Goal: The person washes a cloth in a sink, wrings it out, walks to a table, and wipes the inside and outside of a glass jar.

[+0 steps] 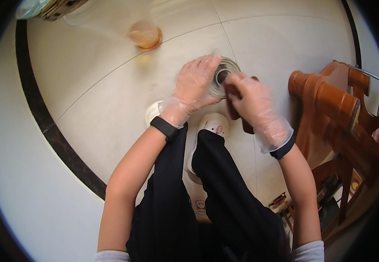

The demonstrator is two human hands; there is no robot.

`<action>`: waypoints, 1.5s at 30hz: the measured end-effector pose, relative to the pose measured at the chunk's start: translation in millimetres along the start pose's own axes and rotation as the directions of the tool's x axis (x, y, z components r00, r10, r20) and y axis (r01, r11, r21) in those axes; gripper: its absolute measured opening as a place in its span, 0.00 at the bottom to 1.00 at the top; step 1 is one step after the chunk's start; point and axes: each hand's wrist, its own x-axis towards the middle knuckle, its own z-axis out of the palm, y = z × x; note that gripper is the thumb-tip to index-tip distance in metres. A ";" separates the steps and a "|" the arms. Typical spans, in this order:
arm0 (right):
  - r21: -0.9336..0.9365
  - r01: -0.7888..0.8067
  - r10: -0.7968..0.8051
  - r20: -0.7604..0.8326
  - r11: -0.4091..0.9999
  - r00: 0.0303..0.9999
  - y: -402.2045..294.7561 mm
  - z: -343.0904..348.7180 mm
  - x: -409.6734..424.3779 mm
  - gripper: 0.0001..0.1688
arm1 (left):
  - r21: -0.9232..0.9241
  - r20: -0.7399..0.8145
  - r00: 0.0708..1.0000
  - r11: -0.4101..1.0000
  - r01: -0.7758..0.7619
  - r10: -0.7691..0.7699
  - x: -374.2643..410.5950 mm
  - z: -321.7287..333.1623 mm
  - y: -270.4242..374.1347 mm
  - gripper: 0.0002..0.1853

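Observation:
My left hand (194,78), in a clear plastic glove, is curled around the side of a round glass jar (231,64). The jar is seen from above, with ring-shaped edges and a dark middle. My right hand (253,98), gloved the same way, grips a dark brown cloth (231,106) at the jar's near right side. Its fingers overlap the rim and hide part of it. Slight blur covers the right hand and the cloth. Whether the cloth reaches inside the jar, I cannot tell.
A clear cup of amber liquid (146,36) stands on the tiled floor (110,88), beyond my left hand. Carved wooden furniture (327,95) rises at the right. My white shoes (213,121) are just below the jar. A dark floor border (58,140) curves along the left.

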 end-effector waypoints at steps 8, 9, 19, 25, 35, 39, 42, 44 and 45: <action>-0.077 0.070 -0.069 0.014 0.995 0.998 -13.4 -1.4 6.5 0.08 | -0.033 0.015 0.999 0.999 0.031 -0.030 -0.7 -2.1 2.9 0.52; -0.003 0.055 -0.055 -0.025 0.998 0.998 -5.0 -6.3 7.0 0.08 | -0.019 -0.004 1.000 1.000 0.023 -0.023 -2.0 -2.3 0.3 0.52; 0.053 0.070 -0.068 -0.040 0.996 0.997 6.5 -2.2 2.5 0.08 | -0.051 0.008 1.000 0.998 0.030 -0.030 -2.1 -0.7 1.1 0.52; -0.016 0.055 -0.055 0.003 0.998 0.998 -13.2 9.9 3.6 0.12 | -0.063 0.040 0.999 0.998 0.027 -0.025 -0.5 -3.0 0.8 0.52; 0.006 0.105 -0.104 -0.056 0.995 0.993 -13.3 10.4 2.6 0.08 | -0.051 0.033 0.999 0.999 0.013 -0.011 -1.8 2.3 -1.3 0.52; 0.123 -0.131 0.141 -0.076 0.984 0.987 9.3 -6.2 16.9 0.07 | -0.036 0.048 0.999 0.999 0.020 -0.019 0.0 -2.0 -0.1 0.52; 0.018 0.069 -0.064 -0.195 0.997 0.979 3.1 5.1 18.4 0.08 | -0.045 0.031 0.999 0.999 0.012 -0.010 -1.5 4.2 -3.4 0.53; -0.021 0.121 -0.121 -0.024 0.992 0.992 -11.2 8.8 6.7 0.09 | -0.042 0.051 0.998 0.999 0.033 -0.031 0.7 0.8 -1.2 0.53; 0.016 0.119 -0.118 -0.052 0.993 0.992 -9.4 4.1 7.0 0.09 | -0.038 0.060 0.997 0.998 0.050 -0.047 -0.4 -2.0 0.1 0.54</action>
